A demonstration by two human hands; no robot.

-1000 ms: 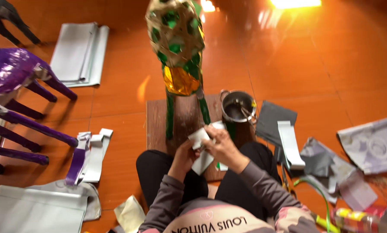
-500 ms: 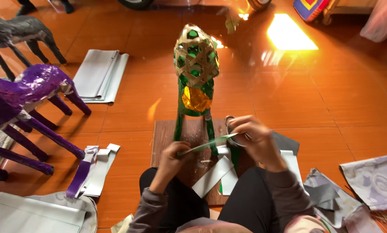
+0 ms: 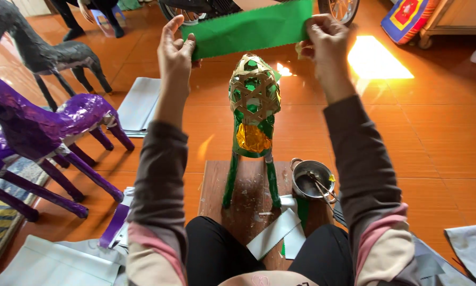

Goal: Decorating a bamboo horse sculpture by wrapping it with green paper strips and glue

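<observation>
Both hands up: left hand [image 3: 175, 50] & right hand [image 3: 325, 39] pinch green paper strip [image 3: 251, 29] taut above woven frame animal [image 3: 253, 114] on board [image 3: 248, 198]. Legs, neck wrapped green; head lattice still bare.

I am noting that the green paper strip [image 3: 251, 29] is covering most of a wheeled vehicle behind it, and its top edge is running out of frame. The purple figure [image 3: 31, 124] is being cut off at the left edge. I am unable to identify what is sitting in the metal pot [image 3: 313, 180].
</observation>
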